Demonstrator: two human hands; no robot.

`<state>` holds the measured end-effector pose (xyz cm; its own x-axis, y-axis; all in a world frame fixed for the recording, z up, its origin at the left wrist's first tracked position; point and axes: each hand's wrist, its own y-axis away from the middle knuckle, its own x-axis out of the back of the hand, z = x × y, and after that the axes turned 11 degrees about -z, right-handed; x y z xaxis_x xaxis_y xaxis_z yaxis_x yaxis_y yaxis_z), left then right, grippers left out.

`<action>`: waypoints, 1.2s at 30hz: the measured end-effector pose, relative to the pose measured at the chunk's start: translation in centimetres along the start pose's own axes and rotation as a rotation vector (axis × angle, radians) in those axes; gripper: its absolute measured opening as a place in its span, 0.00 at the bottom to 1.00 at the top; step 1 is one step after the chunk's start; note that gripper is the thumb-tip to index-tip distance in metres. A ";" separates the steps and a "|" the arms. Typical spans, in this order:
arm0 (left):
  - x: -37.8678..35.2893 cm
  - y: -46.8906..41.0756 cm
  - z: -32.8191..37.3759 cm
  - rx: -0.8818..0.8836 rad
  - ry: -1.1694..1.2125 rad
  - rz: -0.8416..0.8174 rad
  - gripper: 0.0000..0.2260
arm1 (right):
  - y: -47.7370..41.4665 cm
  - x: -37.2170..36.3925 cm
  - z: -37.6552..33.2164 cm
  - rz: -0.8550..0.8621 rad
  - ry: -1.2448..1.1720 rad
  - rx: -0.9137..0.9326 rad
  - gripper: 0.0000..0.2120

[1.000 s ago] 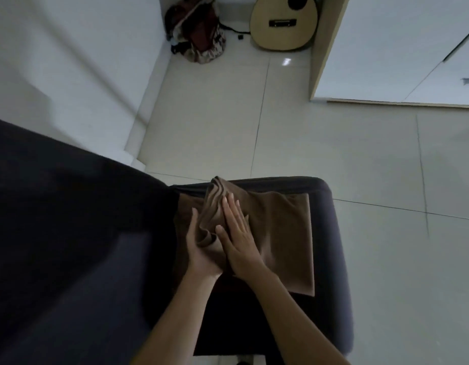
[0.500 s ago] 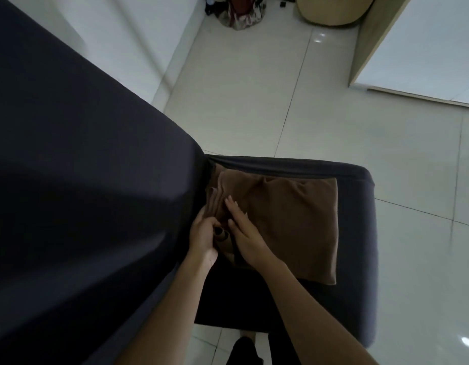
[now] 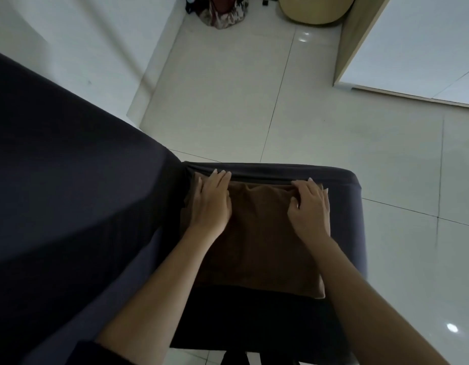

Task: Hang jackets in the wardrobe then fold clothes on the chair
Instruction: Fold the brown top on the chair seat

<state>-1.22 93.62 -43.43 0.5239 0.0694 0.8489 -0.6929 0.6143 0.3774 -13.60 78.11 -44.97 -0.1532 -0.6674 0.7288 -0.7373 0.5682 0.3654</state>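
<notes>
A brown garment (image 3: 257, 233) lies folded into a flat rectangle on the dark seat of the chair (image 3: 346, 185). My left hand (image 3: 212, 201) lies flat on its far left corner, fingers straight and pointing away from me. My right hand (image 3: 309, 206) rests on its far right corner with the fingers slightly bent over the cloth's edge. The chair's dark backrest (image 3: 70, 180) fills the left side of the view.
Pale tiled floor (image 3: 254, 101) surrounds the chair. A guitar (image 3: 312, 9) and a reddish bag (image 3: 223, 11) lean in the far corner. A white wardrobe with a wooden edge (image 3: 354, 40) stands at the upper right. A white wall runs along the left.
Both hands left the bunched cloth near the backrest and spread apart to the garment's two far corners. The brown garment now lies flatter. The camera has shifted.
</notes>
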 end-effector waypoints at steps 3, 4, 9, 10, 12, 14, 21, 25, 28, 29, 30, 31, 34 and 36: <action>-0.1 -1.7 -0.6 0.052 -0.211 -0.101 0.16 | -0.9 0.5 1.1 -0.001 0.150 -0.005 0.11; 0.0 -2.1 -0.6 0.062 -0.233 -0.093 0.13 | -1.2 0.6 1.4 0.022 0.145 0.000 0.08; 0.0 -2.5 -2.0 0.097 -0.118 0.066 0.09 | -2.1 0.7 2.2 0.138 0.027 -0.049 0.07; -0.3 -2.5 -2.0 0.105 -0.094 0.108 0.08 | -2.2 0.4 2.1 0.156 0.011 -0.061 0.07; -1.1 -2.1 -1.6 0.119 -0.068 0.196 0.13 | -1.9 0.0 1.8 0.207 -0.002 -0.065 0.08; -1.7 -1.6 -0.9 0.005 -0.068 0.246 0.20 | -1.2 -0.6 1.4 0.235 0.026 0.002 0.11; -5.6 -0.8 -2.1 -0.226 -0.252 -0.066 0.26 | 0.9 -4.0 2.6 -0.070 0.384 0.262 0.24; -5.4 -1.6 -5.0 0.052 -0.219 0.051 0.30 | -0.3 -3.4 4.6 0.007 0.492 0.084 0.28; -4.9 -0.8 -5.6 0.156 -0.053 0.113 0.27 | -0.1 -3.2 5.1 0.033 0.477 -0.007 0.30; -4.9 -0.2 -5.4 0.150 -0.050 0.140 0.27 | 0.3 -3.2 4.9 0.053 0.454 -0.031 0.29; -5.1 0.6 -4.9 0.123 -0.081 0.155 0.27 | 0.8 -3.4 4.7 0.074 0.430 -0.047 0.29; -5.4 1.5 -4.3 0.078 -0.115 0.149 0.27 | 1.5 -3.6 4.2 0.090 0.410 -0.047 0.29; -7.7 4.2 -3.1 -0.052 -0.157 0.089 0.26 | 4.5 -5.3 2.8 0.037 0.370 0.087 0.27; -9.2 5.7 -3.5 -0.017 -0.171 0.057 0.26 | 6.5 -6.7 2.8 -0.035 0.390 0.172 0.26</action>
<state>-8.22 99.24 -50.38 0.3909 -0.0297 0.9200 -0.7098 0.6266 0.3218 -19.18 84.92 -49.11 0.1097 -0.4336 0.8944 -0.8419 0.4378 0.3155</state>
